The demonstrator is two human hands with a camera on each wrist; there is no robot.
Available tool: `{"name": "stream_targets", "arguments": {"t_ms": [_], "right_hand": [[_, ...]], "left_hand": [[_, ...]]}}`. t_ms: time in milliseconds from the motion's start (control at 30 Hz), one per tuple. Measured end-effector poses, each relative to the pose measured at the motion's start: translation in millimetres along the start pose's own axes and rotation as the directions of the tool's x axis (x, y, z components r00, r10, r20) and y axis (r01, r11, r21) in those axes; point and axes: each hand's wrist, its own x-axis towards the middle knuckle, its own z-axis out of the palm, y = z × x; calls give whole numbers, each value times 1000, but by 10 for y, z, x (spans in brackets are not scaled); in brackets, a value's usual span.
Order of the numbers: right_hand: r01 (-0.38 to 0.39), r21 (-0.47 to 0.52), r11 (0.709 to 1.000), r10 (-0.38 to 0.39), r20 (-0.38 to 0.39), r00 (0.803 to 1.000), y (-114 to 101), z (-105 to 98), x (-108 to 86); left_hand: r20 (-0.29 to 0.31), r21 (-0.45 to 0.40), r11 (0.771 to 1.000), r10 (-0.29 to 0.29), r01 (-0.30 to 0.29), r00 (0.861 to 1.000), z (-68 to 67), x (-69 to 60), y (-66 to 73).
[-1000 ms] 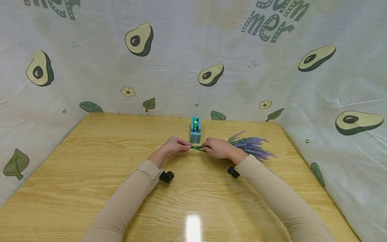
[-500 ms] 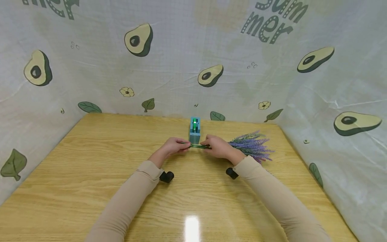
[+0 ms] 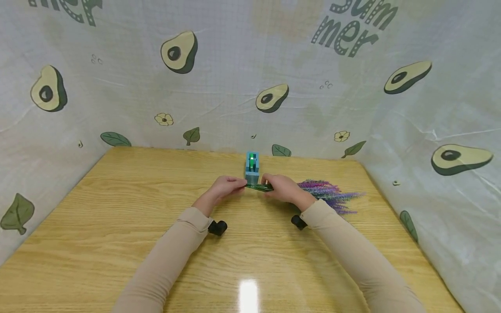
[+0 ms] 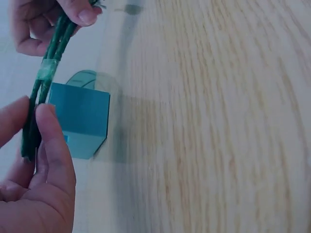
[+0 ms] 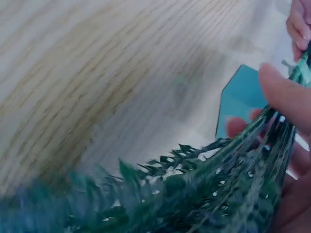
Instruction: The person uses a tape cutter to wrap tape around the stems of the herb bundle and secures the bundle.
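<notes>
A bunch of lavender-like flowers (image 3: 326, 194), purple with some magenta, lies across between both hands, blossoms to the right. My left hand (image 3: 226, 187) pinches the lower ends of its green stems (image 4: 54, 46). Higher up, my right hand (image 3: 287, 189) holds the stems, thumb and fingers on either side. Between the hands, a clear strip of tape (image 4: 47, 69) wraps the stems. Just behind them stands a blue tape dispenser (image 3: 252, 174) with a green roll; neither hand touches it. In the right wrist view, leafy green stalks (image 5: 204, 189) fan out from the right hand.
The wooden table (image 3: 156, 265) reaches back to a hanging cloth (image 3: 219, 87) printed with avocados, which also lines both sides. A black wrist camera (image 3: 217, 228) sits below the left cuff, and another black camera (image 3: 299, 222) below the right one.
The bunch has turned about its stems: magenta blossoms now show on top where purple ones were. The right fingers have shifted around the stems. Both hands stay in front of the dispenser.
</notes>
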Motion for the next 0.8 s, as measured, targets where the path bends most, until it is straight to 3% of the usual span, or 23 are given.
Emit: {"name": "stream_targets", "arguments": {"t_ms": [233, 467, 633, 800], "right_hand": [[51, 19, 999, -52, 57, 997, 61, -40, 35], [84, -87, 993, -78, 72, 994, 58, -91, 58], [67, -159, 985, -55, 81, 995, 47, -55, 68], [31, -157, 987, -20, 68, 997, 41, 8, 54]], "left_hand": [[-15, 20, 1000, 6, -6, 1000, 25, 24, -3], [-32, 97, 995, 33, -30, 999, 30, 38, -1], [-41, 137, 991, -5, 10, 999, 27, 47, 9], [-34, 126, 992, -16, 20, 999, 8, 89, -15]]}}
